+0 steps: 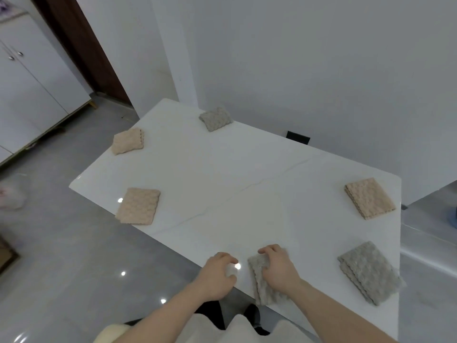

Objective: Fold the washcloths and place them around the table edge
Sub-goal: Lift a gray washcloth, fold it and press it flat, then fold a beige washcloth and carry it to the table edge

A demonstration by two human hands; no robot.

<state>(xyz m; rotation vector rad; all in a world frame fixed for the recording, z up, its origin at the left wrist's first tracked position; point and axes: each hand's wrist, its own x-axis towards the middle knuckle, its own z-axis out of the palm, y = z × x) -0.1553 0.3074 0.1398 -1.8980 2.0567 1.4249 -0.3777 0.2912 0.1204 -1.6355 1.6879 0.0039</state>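
**Sixth washcloth going down, task nearly done**

Five folded washcloths already lay around the surface (247,169) edge: beige at 9 (138,206), 10 (127,141) and 3 o'clock (369,198), grey at 12 (216,118) and 4 o'clock (369,276). Right hand (278,269) pressed, fingers curled, on a folded grey washcloth (258,280) at 6 o'clock. Left hand (217,276) sat loosely curled beside it, empty. Probably only final placement left.
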